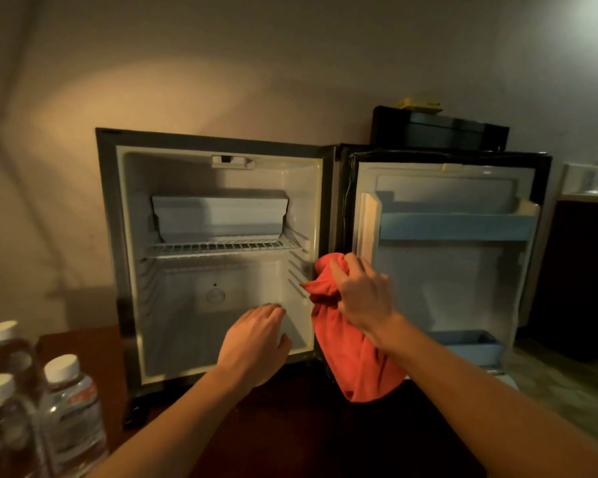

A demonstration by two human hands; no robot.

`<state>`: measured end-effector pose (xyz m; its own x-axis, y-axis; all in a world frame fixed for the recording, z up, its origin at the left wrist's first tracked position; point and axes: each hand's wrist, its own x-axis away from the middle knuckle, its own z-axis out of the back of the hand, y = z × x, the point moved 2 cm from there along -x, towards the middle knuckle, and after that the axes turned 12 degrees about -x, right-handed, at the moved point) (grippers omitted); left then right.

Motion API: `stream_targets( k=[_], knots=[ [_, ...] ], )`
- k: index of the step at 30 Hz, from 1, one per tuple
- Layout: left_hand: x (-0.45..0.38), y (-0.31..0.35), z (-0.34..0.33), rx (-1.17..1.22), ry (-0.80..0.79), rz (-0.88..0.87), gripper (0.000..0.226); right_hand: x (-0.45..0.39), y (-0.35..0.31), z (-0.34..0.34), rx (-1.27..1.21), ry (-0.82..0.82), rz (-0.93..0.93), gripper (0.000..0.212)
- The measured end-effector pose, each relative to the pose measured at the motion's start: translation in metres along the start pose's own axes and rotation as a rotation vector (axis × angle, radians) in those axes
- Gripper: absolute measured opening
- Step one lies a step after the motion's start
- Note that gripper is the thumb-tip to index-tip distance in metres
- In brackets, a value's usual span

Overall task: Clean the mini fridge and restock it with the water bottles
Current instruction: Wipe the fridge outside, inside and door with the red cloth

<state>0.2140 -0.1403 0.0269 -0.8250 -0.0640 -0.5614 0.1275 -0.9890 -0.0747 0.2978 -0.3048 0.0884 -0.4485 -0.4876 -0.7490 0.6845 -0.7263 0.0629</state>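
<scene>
The mini fridge stands open on a dark wooden surface, its inside empty apart from a wire shelf and a small white box compartment above it. Its door is swung wide to the right, with two blue door racks. My right hand grips a red cloth at the fridge's right front edge; the cloth hangs down below the hand. My left hand reaches into the lower compartment, fingers loosely apart, holding nothing. Several clear water bottles with white caps stand at the lower left.
A black box with something yellow on it sits on top, behind the open door. A dark cabinet stands at the far right, with a pale floor in front of it. A plain wall lies behind.
</scene>
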Motion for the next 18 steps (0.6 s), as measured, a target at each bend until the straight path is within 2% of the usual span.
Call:
stream_targets(
  k=[5,11,15,18],
  knots=[
    [-0.005,0.003,0.004,-0.004,0.010,-0.009,0.049,-0.018,0.009,0.022,0.026,0.027,-0.022,0.052],
    [-0.003,-0.001,0.011,-0.013,0.013,-0.009,0.060,-0.079,0.016,0.071,0.091,0.138,-0.063,0.045],
    [0.001,-0.008,0.012,-0.010,0.024,-0.002,0.062,-0.068,0.005,0.055,0.095,0.131,-0.030,0.045],
    [0.002,-0.009,0.015,-0.016,0.027,-0.012,0.063,-0.044,0.000,0.036,0.085,0.070,-0.017,0.054]
  ],
)
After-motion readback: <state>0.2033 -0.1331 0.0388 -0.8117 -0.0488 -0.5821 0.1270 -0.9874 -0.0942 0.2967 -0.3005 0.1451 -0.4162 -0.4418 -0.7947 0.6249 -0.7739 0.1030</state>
